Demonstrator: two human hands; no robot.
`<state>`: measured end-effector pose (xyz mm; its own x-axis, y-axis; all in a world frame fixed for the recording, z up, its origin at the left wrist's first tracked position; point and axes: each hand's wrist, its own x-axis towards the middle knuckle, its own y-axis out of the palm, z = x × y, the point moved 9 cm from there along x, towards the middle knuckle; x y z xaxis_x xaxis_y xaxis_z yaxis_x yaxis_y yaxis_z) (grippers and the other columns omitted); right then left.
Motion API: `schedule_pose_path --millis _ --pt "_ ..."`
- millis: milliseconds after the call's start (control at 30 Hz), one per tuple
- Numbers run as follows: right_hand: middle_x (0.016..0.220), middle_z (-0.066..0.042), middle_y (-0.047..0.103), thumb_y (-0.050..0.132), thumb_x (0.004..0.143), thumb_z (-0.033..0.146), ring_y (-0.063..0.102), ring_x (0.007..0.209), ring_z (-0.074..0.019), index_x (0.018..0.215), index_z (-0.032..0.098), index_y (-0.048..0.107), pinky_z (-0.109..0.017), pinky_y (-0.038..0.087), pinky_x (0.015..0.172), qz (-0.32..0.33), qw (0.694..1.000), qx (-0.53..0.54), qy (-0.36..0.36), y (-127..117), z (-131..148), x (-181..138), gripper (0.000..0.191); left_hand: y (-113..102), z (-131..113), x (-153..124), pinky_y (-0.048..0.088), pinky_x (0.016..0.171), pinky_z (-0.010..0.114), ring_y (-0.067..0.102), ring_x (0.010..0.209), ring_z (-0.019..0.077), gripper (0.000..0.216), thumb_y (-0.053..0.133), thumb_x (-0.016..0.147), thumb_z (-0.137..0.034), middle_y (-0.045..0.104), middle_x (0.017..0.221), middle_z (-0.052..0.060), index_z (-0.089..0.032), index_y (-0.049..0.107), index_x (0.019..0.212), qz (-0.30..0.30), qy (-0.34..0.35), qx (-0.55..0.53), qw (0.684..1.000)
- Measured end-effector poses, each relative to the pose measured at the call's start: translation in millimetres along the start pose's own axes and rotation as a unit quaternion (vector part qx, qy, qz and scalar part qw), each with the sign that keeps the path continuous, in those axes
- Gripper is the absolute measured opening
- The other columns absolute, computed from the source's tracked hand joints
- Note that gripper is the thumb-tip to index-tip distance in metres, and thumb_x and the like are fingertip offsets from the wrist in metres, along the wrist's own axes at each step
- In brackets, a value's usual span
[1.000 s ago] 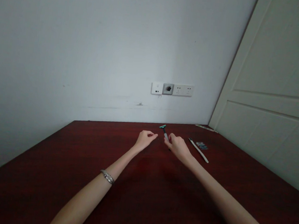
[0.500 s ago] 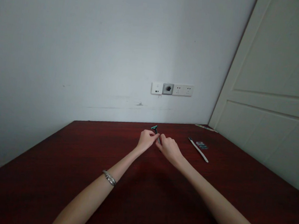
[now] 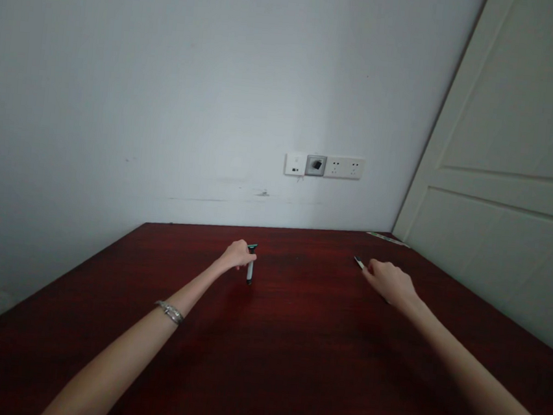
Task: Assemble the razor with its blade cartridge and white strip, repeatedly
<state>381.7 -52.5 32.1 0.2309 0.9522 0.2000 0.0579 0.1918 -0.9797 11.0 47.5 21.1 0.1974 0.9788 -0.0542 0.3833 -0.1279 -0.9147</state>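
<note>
My left hand (image 3: 236, 256) is closed around the neck of a razor (image 3: 249, 271) just over the red-brown table. The razor's green-edged head shows above the fingers, and its pale handle with a dark end hangs down below them. Farther right, my right hand (image 3: 391, 284) lies over a slim white stick with a dark tip (image 3: 359, 263), fingers curled down onto it. The tip points away toward the wall; most of the stick is hidden under the hand, as is the small clear packet seen beside it earlier.
The dark red table (image 3: 283, 339) meets a white wall with sockets and a switch (image 3: 324, 166). At the back right corner lies a thin pale strip (image 3: 387, 238). A cream panelled door (image 3: 513, 185) stands along the right side.
My hands have parted. The left has moved left with the razor, whose handle now points down. The right has let go of the razor and moved right onto the white stick.
</note>
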Motion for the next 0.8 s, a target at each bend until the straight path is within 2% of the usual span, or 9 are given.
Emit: schedule_pose_path --millis 100,233,433,800 --pt "0.091 -0.016 0.065 0.034 0.085 0.047 0.064 0.083 -0.0306 0.092 0.015 0.061 -0.035 0.044 0.063 0.026 0.999 -0.003 0.021 19.7 -31.8 6.0 0.042 5.0 26.4 5.9 0.043 0.042 0.021 0.054 0.039 0.0113 0.026 0.050 0.068 -0.028 0.065 0.063 0.009 -0.008 0.065 0.062 0.018 -0.031 0.039 0.999" --pt "0.093 -0.016 0.064 0.038 0.083 0.048 0.063 0.086 -0.0310 0.093 0.015 0.060 -0.037 0.045 0.065 0.061 0.998 0.000 0.027 40.9 -47.0 9.0 0.041 11.8 40.0 10.9 0.043 0.041 0.019 0.053 0.040 0.0107 0.026 0.049 0.067 -0.029 0.065 0.062 0.008 -0.008 0.063 0.060 0.030 -0.027 0.056 0.998" --pt "0.095 -0.015 0.063 0.042 0.080 0.051 0.063 0.084 -0.0290 0.091 0.016 0.059 -0.035 0.044 0.064 0.094 0.995 0.031 0.031 57.6 -50.0 14.7 0.040 22.2 45.2 13.7 0.043 0.041 0.018 0.053 0.042 0.0096 0.025 0.050 0.066 -0.030 0.065 0.063 0.008 -0.008 0.063 0.063 0.057 -0.026 0.063 0.996" --pt "0.095 -0.017 0.062 0.040 0.083 0.040 0.062 0.085 -0.0279 0.093 0.013 0.060 -0.034 0.042 0.065 0.094 0.995 0.027 0.005 60.9 -38.4 19.6 0.035 26.1 44.3 15.4 0.043 0.041 0.018 0.052 0.040 0.0088 0.025 0.051 0.069 -0.029 0.066 0.066 0.010 -0.008 0.064 0.064 0.057 -0.029 0.043 0.997"
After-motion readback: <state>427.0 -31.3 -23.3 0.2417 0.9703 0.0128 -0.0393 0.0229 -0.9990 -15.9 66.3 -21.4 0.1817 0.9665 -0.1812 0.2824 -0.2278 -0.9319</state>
